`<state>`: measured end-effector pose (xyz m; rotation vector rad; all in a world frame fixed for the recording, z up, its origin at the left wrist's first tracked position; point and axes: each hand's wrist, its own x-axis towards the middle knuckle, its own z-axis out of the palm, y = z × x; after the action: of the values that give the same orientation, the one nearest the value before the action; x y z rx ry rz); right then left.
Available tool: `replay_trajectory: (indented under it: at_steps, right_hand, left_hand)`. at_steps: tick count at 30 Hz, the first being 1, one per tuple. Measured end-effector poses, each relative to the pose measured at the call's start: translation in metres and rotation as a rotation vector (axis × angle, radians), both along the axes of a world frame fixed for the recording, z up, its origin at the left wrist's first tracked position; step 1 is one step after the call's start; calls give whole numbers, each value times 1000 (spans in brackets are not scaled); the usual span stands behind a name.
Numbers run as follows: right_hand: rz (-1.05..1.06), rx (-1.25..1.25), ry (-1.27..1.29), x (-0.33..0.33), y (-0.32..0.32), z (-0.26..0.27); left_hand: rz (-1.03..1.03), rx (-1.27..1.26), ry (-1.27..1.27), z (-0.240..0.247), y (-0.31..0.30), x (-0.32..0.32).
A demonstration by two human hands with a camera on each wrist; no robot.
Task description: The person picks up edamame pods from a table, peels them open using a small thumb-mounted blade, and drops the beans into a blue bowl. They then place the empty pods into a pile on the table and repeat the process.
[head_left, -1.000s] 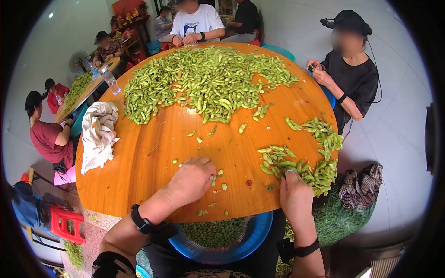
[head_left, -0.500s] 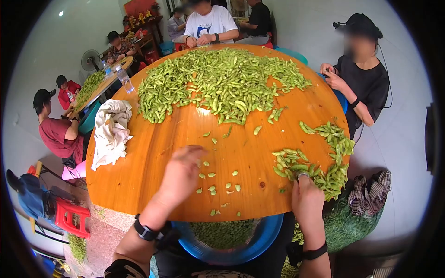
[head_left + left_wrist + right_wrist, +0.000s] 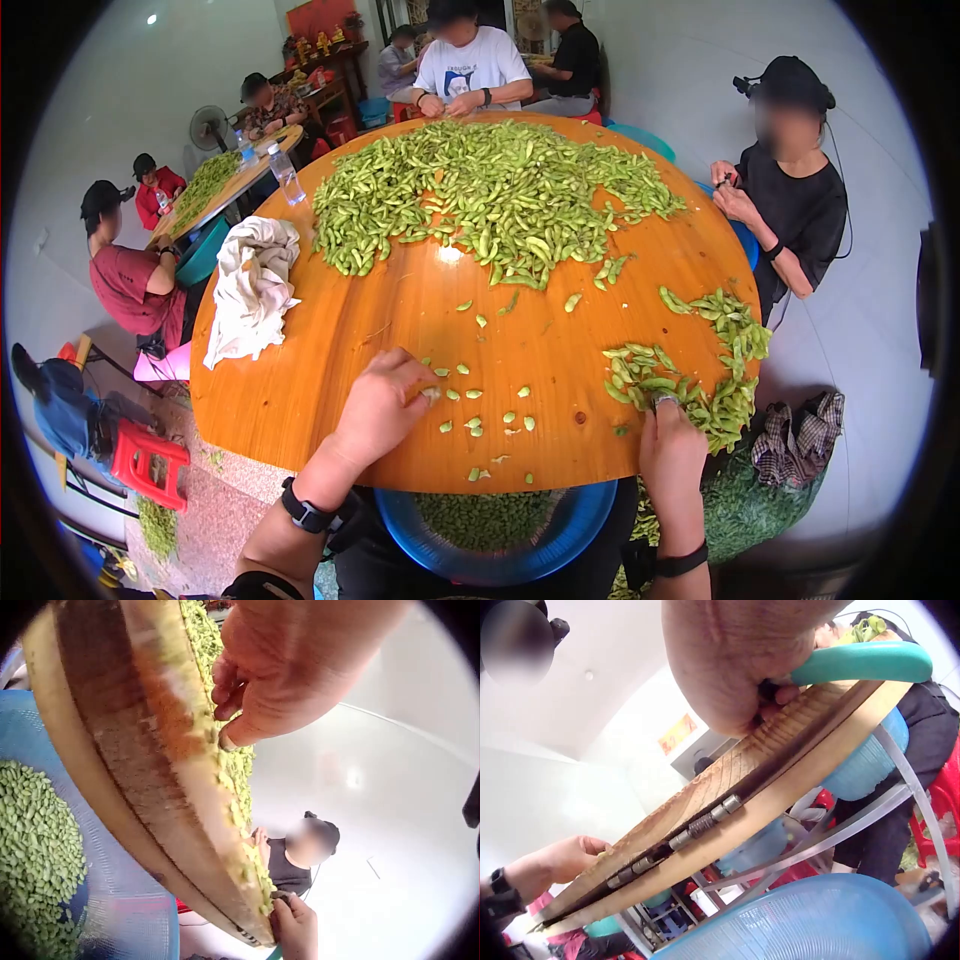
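my left hand (image 3: pixel 380 405): fingertips drawn close, pale bean (image 3: pixel 432 393) at tips, can't tell if pinched; shelled beans (image 3: pixel 473 394) scattered just right of them. my right hand (image 3: pixel 673 448) grips teal handle (image 3: pixel 866 662), pods (image 3: pixel 655 384) just beyond fingers.

The bare left hand (image 3: pixel 378 400) has a chunky black wrist strap (image 3: pixel 306 511) and dark sleeve (image 3: pixel 264 587) at seven o'clock; the bare right hand (image 3: pixel 672 455), a black wristband (image 3: pixel 682 562) at five. Dark trousers (image 3: pixel 372 573) show around six.

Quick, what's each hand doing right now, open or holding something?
Left hand: fingers curled at a pale bit; grip can't be told.
Right hand: closed, holding a teal-handled tool.
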<state>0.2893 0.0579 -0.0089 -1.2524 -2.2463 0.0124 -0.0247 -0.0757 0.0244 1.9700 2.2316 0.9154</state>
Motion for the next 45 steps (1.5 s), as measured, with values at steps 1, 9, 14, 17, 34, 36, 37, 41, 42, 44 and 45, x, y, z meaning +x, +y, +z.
replay_trajectory:
  at_steps: [1, 9, 14, 17, 34, 36, 37, 41, 42, 44, 45]
  right_hand:
    - [5, -4, -1, 0, -1, -1]
    - [6, -7, 2, 1, 0, 0]
    - [-11, 13, -7, -3, -2, 1]
    - [-20, 15, -14, -2, -1, 1]
    - [32, 29, 27, 2, -2, -3]
    - [30, 37, 22, 2, -1, -4]
    - [27, 45, 28, 1, -1, -4]
    - [41, 60, 57, 3, -1, -3]
    - [44, 63, 65, 3, -1, -5]
    - [38, 55, 62, 4, -1, -4]
    - [40, 49, 60, 4, -1, -3]
  left_hand:
    - [5, -4, -1, -6, -1, 1]
    - [234, -233, 169, -12, -17, -27]
    - [224, 84, 70, -5, -11, -37]
    - [-39, 53, -175, -6, 8, -17]
    - [-668, -122, -372, -41, 61, 33]
    - [-710, -214, -448, -35, 58, 41]
    - [-712, -213, -447, -33, 54, 44]
    - [-789, -252, -550, -27, 19, 60]
    - [-833, -267, -603, -26, 11, 64]
    - [-898, -242, -676, -30, -2, 72]
    - [-900, -242, -675, -30, -9, 76]
